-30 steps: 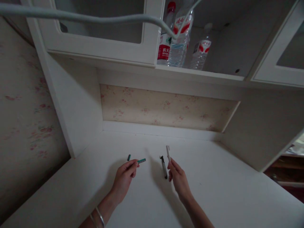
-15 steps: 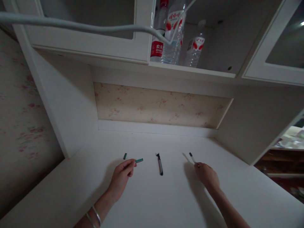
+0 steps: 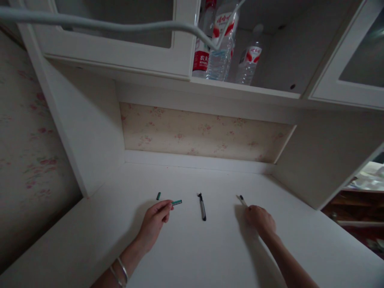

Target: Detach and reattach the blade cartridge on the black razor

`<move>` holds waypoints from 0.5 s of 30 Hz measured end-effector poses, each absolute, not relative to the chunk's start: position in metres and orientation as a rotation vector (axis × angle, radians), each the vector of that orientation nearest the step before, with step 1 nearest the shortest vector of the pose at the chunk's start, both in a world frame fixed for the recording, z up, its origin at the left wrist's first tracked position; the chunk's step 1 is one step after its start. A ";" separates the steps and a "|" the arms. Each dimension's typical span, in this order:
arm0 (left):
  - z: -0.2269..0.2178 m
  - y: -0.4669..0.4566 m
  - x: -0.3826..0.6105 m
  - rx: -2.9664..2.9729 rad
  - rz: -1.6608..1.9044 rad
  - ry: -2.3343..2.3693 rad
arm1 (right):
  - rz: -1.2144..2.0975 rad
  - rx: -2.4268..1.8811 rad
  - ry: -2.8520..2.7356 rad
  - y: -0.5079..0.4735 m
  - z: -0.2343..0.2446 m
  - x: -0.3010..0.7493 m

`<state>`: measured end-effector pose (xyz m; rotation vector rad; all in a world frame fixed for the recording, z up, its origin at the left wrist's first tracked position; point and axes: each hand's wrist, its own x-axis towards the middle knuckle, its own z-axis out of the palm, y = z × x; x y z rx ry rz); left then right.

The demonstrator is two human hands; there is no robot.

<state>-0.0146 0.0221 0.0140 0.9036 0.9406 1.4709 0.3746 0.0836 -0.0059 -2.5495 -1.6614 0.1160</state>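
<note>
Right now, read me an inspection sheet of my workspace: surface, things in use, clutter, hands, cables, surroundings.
Surface: white tabletop, shadowed in places.
Things in use: green strip and dark-tipped stick, both held; short green piece and black-and-grey pen-like item, lying on the tabletop.
Clutter: plastic bottles in the white cabinet above.
Left hand: pinches the green strip.
Right hand: grips the stick; contact with the tabletop unclear.
Cables: pale cord or tube, unclear which, across the top.
Surroundings: floral wallpaper behind and to the left.

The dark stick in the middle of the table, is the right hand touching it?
Apart. The head view shows white tabletop between the dark stick and the right hand.
</note>
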 end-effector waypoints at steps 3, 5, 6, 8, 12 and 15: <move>0.014 0.022 -0.015 0.903 1.469 0.935 | 0.134 -2.563 -1.653 0.085 -0.004 0.375; 0.014 0.022 -0.015 0.903 1.465 0.937 | 0.135 -2.568 -1.648 0.085 -0.004 0.375; 0.014 0.022 -0.015 0.904 1.462 0.937 | 0.134 -2.567 -1.648 0.085 -0.003 0.374; 0.014 0.021 -0.015 0.907 1.453 0.931 | 0.129 -2.561 -1.652 0.084 -0.003 0.374; 0.016 0.020 -0.015 0.910 1.436 0.919 | 0.102 -2.546 -1.666 0.079 -0.001 0.372; 0.016 0.020 -0.014 0.915 1.437 0.937 | 0.048 -2.498 -1.721 0.076 0.004 0.369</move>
